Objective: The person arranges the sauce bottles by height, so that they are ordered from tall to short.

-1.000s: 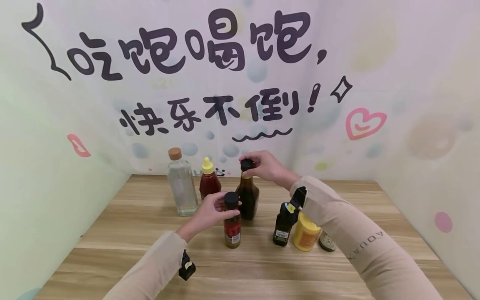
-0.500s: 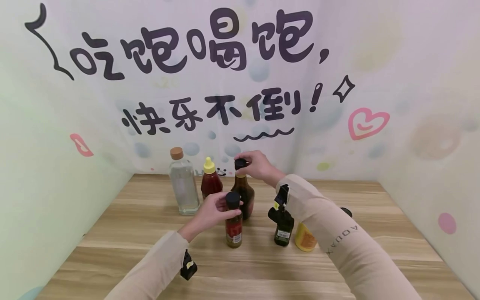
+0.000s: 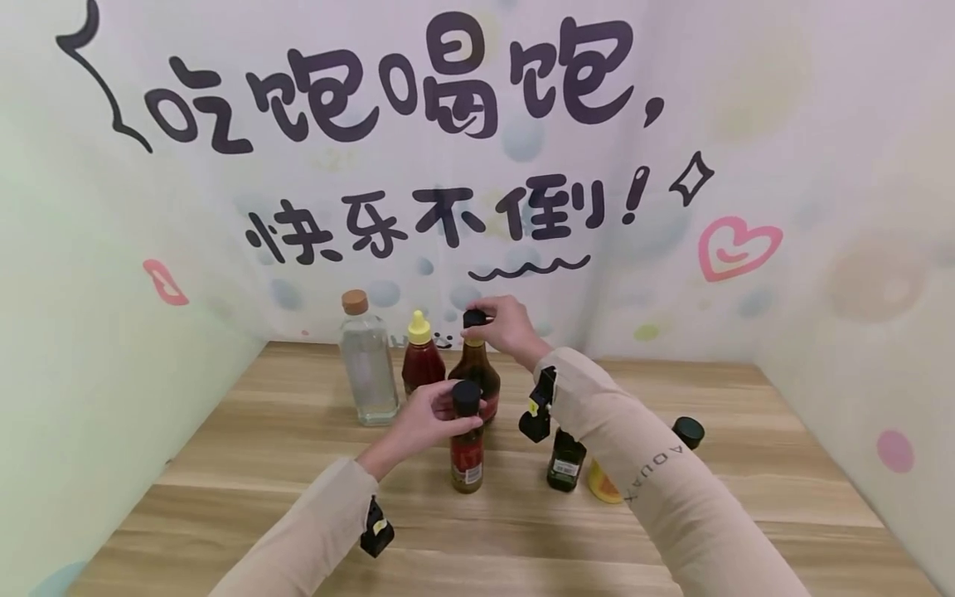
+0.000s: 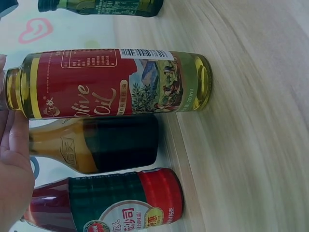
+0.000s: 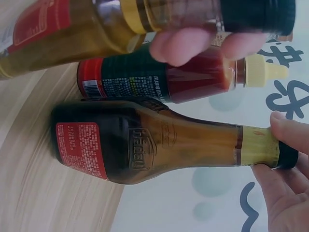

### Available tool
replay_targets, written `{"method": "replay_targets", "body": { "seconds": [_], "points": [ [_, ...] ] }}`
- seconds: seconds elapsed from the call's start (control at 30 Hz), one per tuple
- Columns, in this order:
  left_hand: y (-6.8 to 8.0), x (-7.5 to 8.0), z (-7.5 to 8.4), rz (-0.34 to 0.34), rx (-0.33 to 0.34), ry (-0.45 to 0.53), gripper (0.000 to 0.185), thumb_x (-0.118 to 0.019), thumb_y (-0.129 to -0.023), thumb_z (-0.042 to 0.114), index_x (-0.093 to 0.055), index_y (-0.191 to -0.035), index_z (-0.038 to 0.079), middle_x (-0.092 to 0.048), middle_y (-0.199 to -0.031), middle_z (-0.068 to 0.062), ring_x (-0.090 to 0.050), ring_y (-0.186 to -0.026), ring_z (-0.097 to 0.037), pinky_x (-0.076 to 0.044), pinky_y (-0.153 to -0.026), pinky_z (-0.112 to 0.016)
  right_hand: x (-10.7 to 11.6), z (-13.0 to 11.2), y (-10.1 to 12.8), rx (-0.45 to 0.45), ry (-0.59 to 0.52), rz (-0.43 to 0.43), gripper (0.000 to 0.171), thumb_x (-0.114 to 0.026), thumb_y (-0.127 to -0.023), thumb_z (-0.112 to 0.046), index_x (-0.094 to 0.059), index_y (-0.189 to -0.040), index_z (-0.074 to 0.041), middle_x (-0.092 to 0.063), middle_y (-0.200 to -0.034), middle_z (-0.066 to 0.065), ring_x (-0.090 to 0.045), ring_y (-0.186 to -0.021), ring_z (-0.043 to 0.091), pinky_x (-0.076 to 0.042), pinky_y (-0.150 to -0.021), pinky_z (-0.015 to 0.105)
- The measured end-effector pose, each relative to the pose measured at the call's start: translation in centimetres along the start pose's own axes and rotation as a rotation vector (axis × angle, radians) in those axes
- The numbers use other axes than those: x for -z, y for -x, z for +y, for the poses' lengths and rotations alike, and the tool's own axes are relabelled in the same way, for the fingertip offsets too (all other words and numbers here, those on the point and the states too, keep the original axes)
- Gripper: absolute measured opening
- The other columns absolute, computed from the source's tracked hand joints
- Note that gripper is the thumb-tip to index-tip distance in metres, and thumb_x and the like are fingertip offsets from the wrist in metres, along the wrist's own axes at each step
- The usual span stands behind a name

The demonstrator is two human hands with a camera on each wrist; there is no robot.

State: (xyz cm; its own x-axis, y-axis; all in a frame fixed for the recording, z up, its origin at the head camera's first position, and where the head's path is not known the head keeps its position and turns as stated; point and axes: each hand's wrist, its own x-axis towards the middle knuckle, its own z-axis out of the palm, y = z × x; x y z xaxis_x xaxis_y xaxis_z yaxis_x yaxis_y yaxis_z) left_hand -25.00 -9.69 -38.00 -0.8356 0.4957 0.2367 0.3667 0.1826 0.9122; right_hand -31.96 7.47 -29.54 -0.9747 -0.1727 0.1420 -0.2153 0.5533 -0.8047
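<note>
In the head view my left hand [image 3: 425, 421] holds an olive oil bottle [image 3: 467, 456] by its neck, just below the black cap. The bottle stands upright, and its red "Olive Oil" label shows in the left wrist view. Behind it, my right hand [image 3: 507, 326] pinches a dark sauce bottle [image 5: 145, 140] at its black cap and yellow neck band. Whether that bottle touches the table cannot be told. Close on its left is a ketchup bottle [image 3: 422, 365] with a yellow nozzle cap, its lower part hidden by my left hand in the head view.
A clear bottle with a brown cap [image 3: 370, 373] stands at the left of the row. To the right are a dark green bottle [image 3: 567, 464], a yellow container [image 3: 604, 482] and a dark cap [image 3: 688, 433], partly covered by my right sleeve. A printed cloth [image 3: 448, 166] hangs behind the wooden table.
My right hand has moved left with the dark sauce bottle, bringing it nearer the ketchup bottle. My left hand keeps its hold on the olive oil bottle, nearly unmoved.
</note>
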Motion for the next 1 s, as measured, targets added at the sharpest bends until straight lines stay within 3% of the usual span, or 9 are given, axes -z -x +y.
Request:
{"method": "replay_targets", "body": {
  "seconds": [0.4,1.0],
  "points": [
    [0.1,0.0,0.0,-0.012,0.005,0.004,0.037,-0.069,-0.097,0.000,-0.059,-0.129,-0.017,-0.069,-0.122,-0.033,-0.069,-0.114,-0.042,-0.059,-0.095,-0.043,-0.5,-0.1,-0.2,-0.012,0.065,0.041,0.039,-0.080,-0.090,-0.005,-0.071,-0.127,0.002,-0.069,-0.133,0.021,-0.066,-0.123,0.036,-0.056,-0.101,0.042],
    [0.1,-0.1,0.1,-0.017,0.017,0.025,0.038,-0.069,-0.098,0.003,-0.059,-0.130,-0.017,-0.068,-0.123,-0.034,-0.069,-0.115,-0.042,-0.059,-0.095,-0.039,-0.3,0.6,-0.2,0.044,0.164,0.041,0.038,-0.081,-0.090,-0.007,-0.070,-0.124,0.005,-0.069,-0.129,0.023,-0.066,-0.115,0.036,-0.057,-0.096,0.041]
  ]
}}
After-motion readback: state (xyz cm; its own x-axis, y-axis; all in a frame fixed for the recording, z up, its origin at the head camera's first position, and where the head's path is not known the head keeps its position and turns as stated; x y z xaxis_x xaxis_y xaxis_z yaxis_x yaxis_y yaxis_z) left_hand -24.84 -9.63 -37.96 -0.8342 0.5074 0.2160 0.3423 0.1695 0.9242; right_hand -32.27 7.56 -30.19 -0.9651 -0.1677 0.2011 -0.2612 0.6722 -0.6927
